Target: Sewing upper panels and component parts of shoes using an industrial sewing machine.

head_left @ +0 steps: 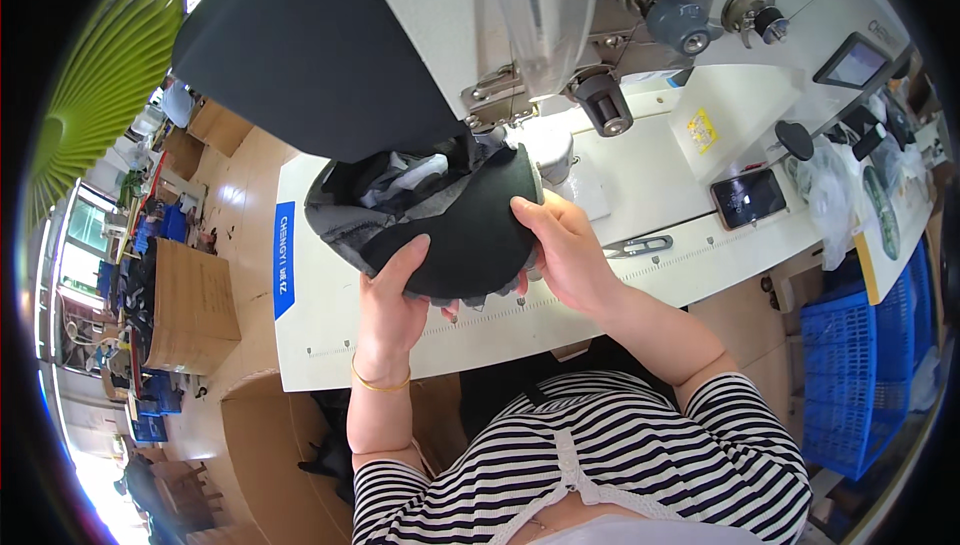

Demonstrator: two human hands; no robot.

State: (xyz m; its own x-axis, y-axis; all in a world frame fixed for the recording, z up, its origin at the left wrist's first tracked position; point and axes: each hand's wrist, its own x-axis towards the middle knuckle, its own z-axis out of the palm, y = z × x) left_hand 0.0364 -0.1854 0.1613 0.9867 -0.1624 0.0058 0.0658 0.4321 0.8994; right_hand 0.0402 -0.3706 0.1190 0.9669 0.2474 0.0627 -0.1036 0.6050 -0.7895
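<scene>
A black and grey shoe upper [440,215] sits under the head of a white sewing machine [560,15], over the white machine table [640,195]. My left hand [395,290] grips its near left edge, thumb on the black panel. My right hand [565,250] holds its right edge, fingers curled over the rim. The needle area is partly hidden behind the upper.
On the table's right lie thread snips [638,244], a dark phone [748,197] and a yellow sticker [702,129]. A blue plastic crate [865,365] stands at the right. Cardboard boxes [190,310] stand at the left, with a green fan [105,75] above them.
</scene>
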